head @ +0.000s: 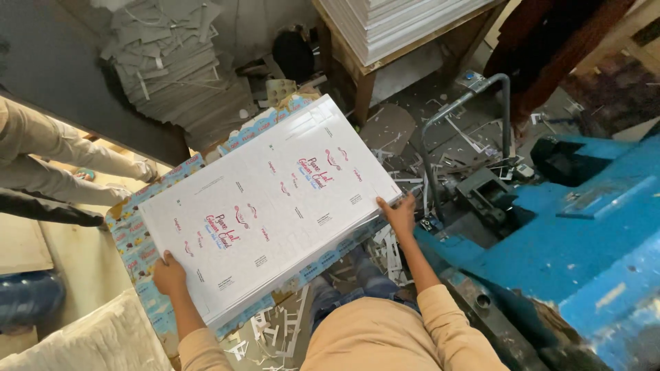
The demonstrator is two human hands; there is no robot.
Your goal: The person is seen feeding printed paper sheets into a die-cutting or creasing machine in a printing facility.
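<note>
Stack of white printed sheets is gripped at both near corners: left hand and right hand clamped on its edge, beside blue machine.

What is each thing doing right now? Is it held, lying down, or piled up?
White printed sheets: a stack, held up flat and tilted, gripped at two corners.
Left hand: shut on the stack's near corner.
Right hand: shut on the stack's right corner.
Colourful printed sheets: lying flat underneath.
Grey card pile: stacked, messy.
Paper scraps: scattered on the floor.
</note>
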